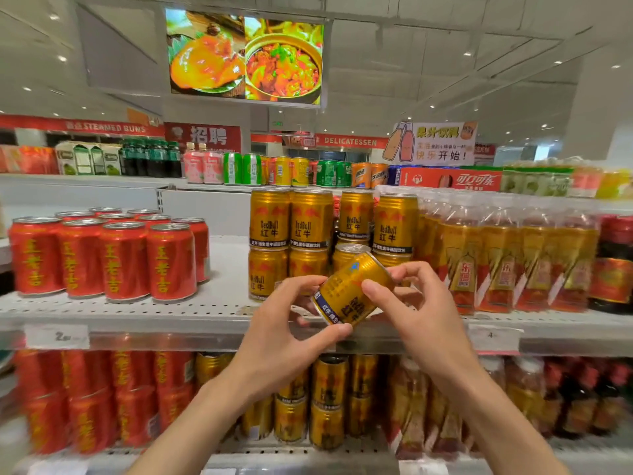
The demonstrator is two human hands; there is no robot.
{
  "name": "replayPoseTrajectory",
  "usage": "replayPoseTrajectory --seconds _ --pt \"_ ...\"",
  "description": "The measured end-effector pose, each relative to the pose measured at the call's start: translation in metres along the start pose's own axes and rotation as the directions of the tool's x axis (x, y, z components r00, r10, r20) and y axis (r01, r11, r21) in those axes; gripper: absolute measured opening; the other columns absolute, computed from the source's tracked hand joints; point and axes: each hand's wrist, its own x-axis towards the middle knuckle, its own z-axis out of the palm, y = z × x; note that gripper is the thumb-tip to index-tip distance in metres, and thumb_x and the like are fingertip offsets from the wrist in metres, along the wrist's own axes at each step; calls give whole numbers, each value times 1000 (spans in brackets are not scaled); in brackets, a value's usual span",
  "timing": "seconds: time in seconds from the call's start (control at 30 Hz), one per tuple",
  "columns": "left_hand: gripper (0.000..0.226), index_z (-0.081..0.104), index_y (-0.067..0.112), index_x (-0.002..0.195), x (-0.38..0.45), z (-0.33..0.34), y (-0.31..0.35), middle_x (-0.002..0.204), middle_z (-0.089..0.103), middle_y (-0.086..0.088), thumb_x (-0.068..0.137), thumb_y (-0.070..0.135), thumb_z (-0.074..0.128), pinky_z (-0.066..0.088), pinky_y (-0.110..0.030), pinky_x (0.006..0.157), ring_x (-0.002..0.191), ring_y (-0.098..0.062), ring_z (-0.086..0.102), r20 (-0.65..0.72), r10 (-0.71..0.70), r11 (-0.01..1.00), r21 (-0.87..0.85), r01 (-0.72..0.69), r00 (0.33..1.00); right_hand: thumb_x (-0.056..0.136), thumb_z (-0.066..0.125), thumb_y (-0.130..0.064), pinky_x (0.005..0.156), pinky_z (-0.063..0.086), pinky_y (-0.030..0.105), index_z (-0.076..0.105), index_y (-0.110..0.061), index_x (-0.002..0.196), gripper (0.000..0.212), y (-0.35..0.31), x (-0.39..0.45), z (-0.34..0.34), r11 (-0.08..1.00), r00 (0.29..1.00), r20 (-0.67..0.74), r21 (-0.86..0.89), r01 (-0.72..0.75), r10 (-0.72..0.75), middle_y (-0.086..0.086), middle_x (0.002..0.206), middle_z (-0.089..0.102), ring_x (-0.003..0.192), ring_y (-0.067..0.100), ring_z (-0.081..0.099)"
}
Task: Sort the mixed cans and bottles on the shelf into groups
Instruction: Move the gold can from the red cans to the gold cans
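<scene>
A gold Red Bull can (349, 292) is tilted in front of the shelf, held between both hands. My left hand (284, 332) grips its lower end from the left and below. My right hand (414, 310) pinches its upper end from the right. Behind it, gold Red Bull cans (310, 219) stand stacked two high on the white perforated shelf (222, 308). A group of red cans (113, 258) stands at the left of the same shelf. Amber bottles in clear wrap (503, 258) fill the right part.
Dark bottles with red labels (613, 265) stand at the far right of the shelf. The lower shelf holds red cans (102, 399), gold cans (325, 402) and bottles (513, 395). A higher back shelf carries mixed drinks (291, 171). A food picture screen (245, 58) hangs overhead.
</scene>
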Motion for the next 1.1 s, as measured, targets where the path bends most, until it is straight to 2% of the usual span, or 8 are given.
replayPoseTrajectory --seconds 0.07,0.13,0.33,0.5,0.63,0.83,0.97,1.1 --pt "60 57 34 131 2 12 6 119 64 17 78 41 84 53 -10 74 103 -6 65 -12 -10 1000 -6 10 1000 78 78 -54 90 56 42 52 -41 91 32 5 5 -11 1000 999 30 -4 12 -12 -17 112 67 110 9 63" --pt "61 57 33 132 6 20 11 119 63 18 78 40 85 54 -14 72 99 -8 64 -31 -2 1000 2 2 1000 77 79 -53 98 53 44 50 -39 93 36 4 9 -18 999 998 60 -13 31 -30 -23 113 65 114 3 60" --pt "63 56 33 135 24 21 17 125 57 17 78 46 81 58 -20 70 98 -8 62 -81 63 997 49 -59 995 84 79 -38 91 56 37 48 -30 95 34 -13 29 -23 982 984 67 -77 170 -165 -23 105 65 104 -2 63" --pt "60 56 28 136 39 -8 2 128 47 7 83 55 67 56 -18 81 105 -8 59 -289 89 984 172 -40 953 85 77 -39 82 57 41 47 -26 101 37 -31 63 -15 908 946 66 -268 323 -317 -5 110 62 97 15 63" --pt "58 48 22 140 46 -27 -15 134 43 -4 90 33 75 50 -46 106 123 -21 51 -463 24 965 243 101 886 88 74 -39 81 58 32 45 -24 105 36 -43 88 -4 832 931 95 -423 359 -354 -2 108 59 92 16 63" --pt "87 15 31 160 56 -37 -29 164 28 -1 93 56 64 37 -53 120 147 -22 38 -317 -273 942 103 319 908 91 69 -43 77 57 31 43 -24 107 36 -36 106 16 652 903 175 -640 406 -391 -6 104 54 87 15 60" --pt "75 24 35 157 61 -37 -33 154 48 5 95 52 64 46 -49 113 130 -14 52 -199 -297 952 21 307 934 92 66 -48 78 58 32 45 -22 114 40 -32 110 18 534 865 197 -717 447 -461 -6 100 57 88 13 57" --pt "73 26 34 156 65 -38 -39 154 48 2 95 53 63 47 -52 111 128 -14 51 -232 -299 949 34 315 926 92 65 -49 76 58 31 48 -20 120 44 -24 113 19 486 829 194 -731 479 -525 -3 106 61 91 13 58"
